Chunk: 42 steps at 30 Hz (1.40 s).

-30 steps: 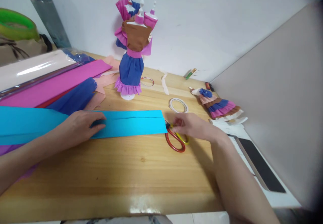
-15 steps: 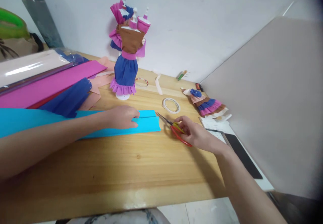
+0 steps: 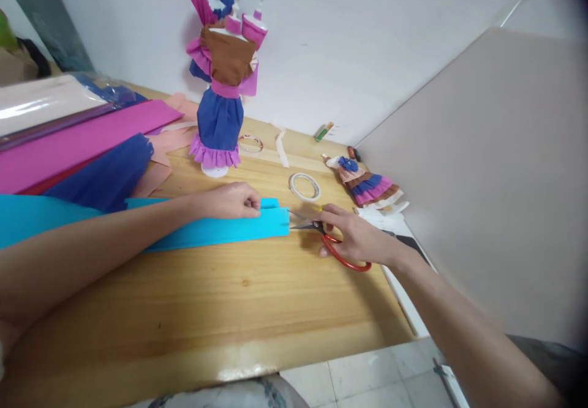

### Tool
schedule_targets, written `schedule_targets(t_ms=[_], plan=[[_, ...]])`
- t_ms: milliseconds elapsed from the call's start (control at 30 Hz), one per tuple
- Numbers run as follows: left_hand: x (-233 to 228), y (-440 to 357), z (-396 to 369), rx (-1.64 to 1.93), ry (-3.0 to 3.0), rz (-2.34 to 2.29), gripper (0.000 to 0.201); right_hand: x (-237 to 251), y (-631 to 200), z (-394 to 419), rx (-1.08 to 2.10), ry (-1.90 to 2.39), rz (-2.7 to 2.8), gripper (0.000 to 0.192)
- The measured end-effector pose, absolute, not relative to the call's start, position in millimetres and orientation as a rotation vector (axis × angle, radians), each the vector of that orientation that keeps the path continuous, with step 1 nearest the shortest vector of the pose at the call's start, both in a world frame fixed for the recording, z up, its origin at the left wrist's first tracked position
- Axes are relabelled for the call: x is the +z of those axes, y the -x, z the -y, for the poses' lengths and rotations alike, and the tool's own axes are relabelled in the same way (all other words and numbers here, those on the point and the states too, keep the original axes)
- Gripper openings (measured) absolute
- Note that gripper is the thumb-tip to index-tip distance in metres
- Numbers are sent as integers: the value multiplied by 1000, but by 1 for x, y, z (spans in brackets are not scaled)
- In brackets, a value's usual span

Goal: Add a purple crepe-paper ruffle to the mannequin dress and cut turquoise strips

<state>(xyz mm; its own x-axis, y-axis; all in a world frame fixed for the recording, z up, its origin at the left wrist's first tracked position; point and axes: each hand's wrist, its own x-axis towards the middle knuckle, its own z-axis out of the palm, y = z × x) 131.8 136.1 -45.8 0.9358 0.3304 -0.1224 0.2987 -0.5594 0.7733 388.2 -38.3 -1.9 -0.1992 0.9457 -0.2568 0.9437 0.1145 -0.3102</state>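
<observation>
A long folded strip of bright blue crepe paper (image 3: 220, 230) lies along the wooden table. My left hand (image 3: 234, 201) is closed on the paper's upper layer near its right end, fingers pinched together. In my right hand (image 3: 353, 230) is a pair of scissors (image 3: 346, 260) with red handles. Their blades are spread apart, with the tips at the right end of the blue paper. I cannot tell whether the blades have paper between them.
Behind the paper stands a small mannequin in a paper dress (image 3: 220, 117). A tape roll (image 3: 305, 187) lies close to the scissors, and a flat paper dress (image 3: 367, 181) is at the right. Rolled crepe paper (image 3: 92, 138) is piled on the left. The table's front edge (image 3: 184, 389) is near me.
The scissors' blades have opened and turned toward the paper's right end. My left hand's fingers have closed in a pinch on the paper. The whole view has shifted slightly.
</observation>
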Motion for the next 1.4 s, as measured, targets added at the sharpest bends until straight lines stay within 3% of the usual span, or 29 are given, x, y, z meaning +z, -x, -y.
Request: schedule_targets(t_ms=[500,1400], plan=[[-48,-132,-134,53,-2200,-471,18,2,-377,13,617,1983,2610,59],[-42,-131,-136,9,-2163,-456,17,-3,-379,3,771,1870,2578,30]])
